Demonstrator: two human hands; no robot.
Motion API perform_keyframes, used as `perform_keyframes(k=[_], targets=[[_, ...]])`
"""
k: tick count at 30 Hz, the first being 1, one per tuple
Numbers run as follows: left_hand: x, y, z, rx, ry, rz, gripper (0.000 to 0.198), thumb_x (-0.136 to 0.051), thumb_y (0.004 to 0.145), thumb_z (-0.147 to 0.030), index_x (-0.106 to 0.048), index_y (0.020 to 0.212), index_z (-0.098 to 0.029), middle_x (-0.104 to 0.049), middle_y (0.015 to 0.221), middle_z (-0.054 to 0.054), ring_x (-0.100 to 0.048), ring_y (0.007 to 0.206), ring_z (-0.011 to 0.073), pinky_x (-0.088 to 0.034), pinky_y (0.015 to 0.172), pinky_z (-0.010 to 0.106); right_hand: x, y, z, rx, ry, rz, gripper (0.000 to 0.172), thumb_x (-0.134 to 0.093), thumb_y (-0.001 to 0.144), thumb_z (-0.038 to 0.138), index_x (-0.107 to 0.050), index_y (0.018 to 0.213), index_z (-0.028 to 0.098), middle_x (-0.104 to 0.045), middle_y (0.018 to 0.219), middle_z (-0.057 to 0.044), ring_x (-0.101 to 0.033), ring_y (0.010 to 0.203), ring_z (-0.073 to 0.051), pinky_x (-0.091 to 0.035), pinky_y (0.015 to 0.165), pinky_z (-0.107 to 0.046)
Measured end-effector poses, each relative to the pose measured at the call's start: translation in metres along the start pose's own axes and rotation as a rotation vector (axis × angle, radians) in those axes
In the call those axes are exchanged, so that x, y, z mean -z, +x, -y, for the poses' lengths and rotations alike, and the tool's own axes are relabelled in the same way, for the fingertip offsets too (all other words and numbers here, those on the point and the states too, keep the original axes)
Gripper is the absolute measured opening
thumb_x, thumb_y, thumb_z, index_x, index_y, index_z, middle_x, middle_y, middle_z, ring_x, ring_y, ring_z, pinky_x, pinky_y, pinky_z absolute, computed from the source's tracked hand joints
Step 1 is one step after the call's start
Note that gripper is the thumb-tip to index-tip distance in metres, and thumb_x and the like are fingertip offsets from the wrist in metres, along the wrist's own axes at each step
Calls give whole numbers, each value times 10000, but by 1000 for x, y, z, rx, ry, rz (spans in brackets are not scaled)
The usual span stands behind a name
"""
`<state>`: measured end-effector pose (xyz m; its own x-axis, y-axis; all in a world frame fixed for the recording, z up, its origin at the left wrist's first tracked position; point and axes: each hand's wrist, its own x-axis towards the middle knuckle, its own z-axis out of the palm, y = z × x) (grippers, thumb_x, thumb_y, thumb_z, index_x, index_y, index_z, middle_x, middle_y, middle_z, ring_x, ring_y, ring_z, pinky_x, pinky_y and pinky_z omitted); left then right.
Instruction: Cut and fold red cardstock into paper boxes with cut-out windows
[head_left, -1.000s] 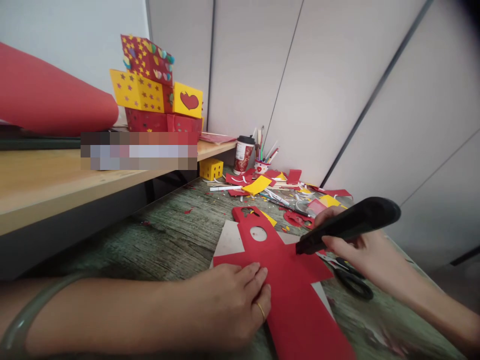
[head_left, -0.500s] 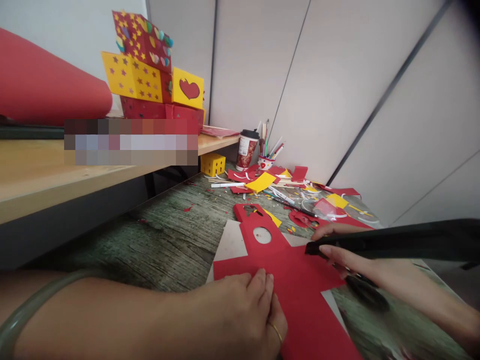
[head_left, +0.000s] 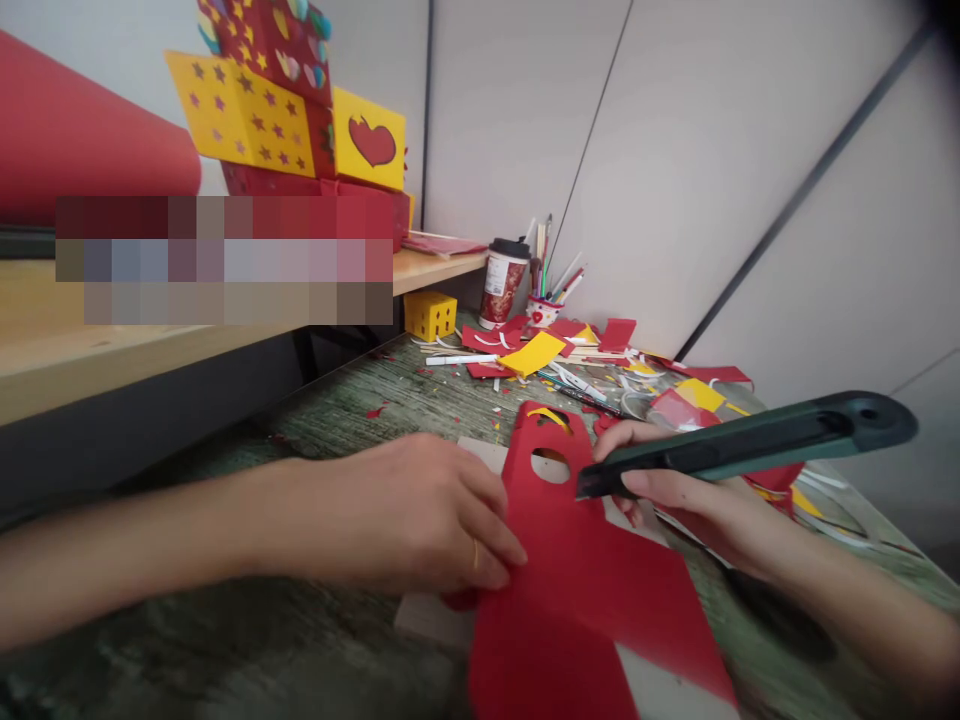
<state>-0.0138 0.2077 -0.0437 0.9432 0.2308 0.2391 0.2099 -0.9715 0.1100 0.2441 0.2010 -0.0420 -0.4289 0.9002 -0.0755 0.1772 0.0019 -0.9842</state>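
A red card cutout [head_left: 570, 570] shaped like a cross lies before me, with an oval hole and a smaller patterned cut-out in its far arm. Beneath it is a whitish board [head_left: 660, 680], showing at several edges. My left hand [head_left: 442, 520] is closed at the card's left side, where the flap is bent down; the thumb is mostly hidden. A large dark green utility knife [head_left: 742, 440] is held in my right hand [head_left: 690, 500], its tip close to the card beside the oval hole. A dark scissor-like shape [head_left: 787, 615] lies blurred under my right forearm.
Paper scraps [head_left: 532, 353] and strips litter the far part of the dark wooden table [head_left: 330, 425]. Behind them stand a lidded coffee cup [head_left: 502, 285] and a pen pot [head_left: 545, 312]. A small yellow box [head_left: 430, 316] sits near the raised shelf [head_left: 187, 345] carrying decorated boxes [head_left: 259, 120].
My left hand has gone from pressing flat on the card to its left side, and the left flap is now bent down. The card has turned; the knife has moved slightly left.
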Motion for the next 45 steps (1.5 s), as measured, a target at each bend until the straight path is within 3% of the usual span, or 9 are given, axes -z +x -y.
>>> perform_keyframes(k=[2, 8, 15, 22, 28, 35, 39, 42, 45], targets=[[0, -2, 17, -31, -103, 70, 238, -455, 836, -202, -639, 973, -264, -642, 1024, 2, -544, 839, 141, -438, 745, 249, 2, 2, -2, 22, 49, 4, 124, -564, 772, 281, -572, 848, 183, -598, 673, -1, -525, 569, -87, -435, 517, -171], [-10, 6, 52, 98, -670, 4, 181, -513, 797, -136, -681, 841, -190, -625, 907, 42, -575, 819, 115, -452, 770, 223, 4, 10, -9, 55, 18, -4, 117, -550, 792, 258, -542, 889, 193, -608, 700, -3, -553, 588, -102, -449, 571, -207], [-4, 2, 67, 165, -882, 32, 104, -598, 742, -181, -697, 767, -198, -604, 839, 45, -562, 820, 144, -453, 775, 259, -1, 15, -2, 70, -137, 18, 167, -639, 701, 284, -551, 800, 182, -587, 650, 7, -527, 564, -93, -429, 524, -180], [-3, -1, 78, 221, -707, 112, 123, -579, 743, -156, -697, 760, -188, -513, 688, -7, -481, 629, 74, -407, 596, 166, -10, 20, 0, 46, -146, -74, 191, -612, 705, 313, -565, 843, 191, -626, 690, -14, -539, 577, -112, -452, 539, -212], [-12, 14, 88, 129, -747, 34, 135, -542, 763, -115, -667, 786, -161, -590, 790, 19, -551, 737, 90, -429, 704, 189, -13, 15, -1, 23, -182, -95, 194, -603, 701, 309, -556, 851, 196, -599, 612, 2, -542, 512, -108, -454, 500, -221], [-15, 27, 87, 90, -601, -43, 185, -492, 773, -47, -652, 752, -136, -590, 816, 36, -552, 775, 89, -430, 739, 195, -8, 7, -1, -24, -234, -179, 175, -598, 694, 319, -545, 806, 196, -613, 586, 5, -550, 493, -104, -446, 493, -211], [-8, 26, 87, 61, -529, 42, 192, -489, 782, -57, -658, 768, -148, -587, 822, 31, -556, 762, 87, -433, 721, 182, -10, 4, 6, -22, -318, -200, 132, -591, 691, 301, -551, 779, 210, -577, 587, 21, -501, 507, -94, -415, 486, -192], [0, 23, 82, 67, -447, 163, 267, -436, 794, -35, -666, 782, -171, -597, 814, 18, -563, 710, 79, -435, 665, 167, -15, 4, 2, -41, -301, -145, 117, -586, 690, 287, -559, 775, 212, -560, 590, 19, -487, 516, -102, -385, 456, -189], [3, 23, 62, 134, -246, 114, 276, -430, 790, -43, -666, 824, -183, -626, 878, 12, -569, 804, 104, -419, 735, 188, -19, 3, -8, -53, -211, -114, 111, -595, 673, 273, -556, 749, 202, -538, 575, 21, -455, 487, -92, -356, 429, -183]])
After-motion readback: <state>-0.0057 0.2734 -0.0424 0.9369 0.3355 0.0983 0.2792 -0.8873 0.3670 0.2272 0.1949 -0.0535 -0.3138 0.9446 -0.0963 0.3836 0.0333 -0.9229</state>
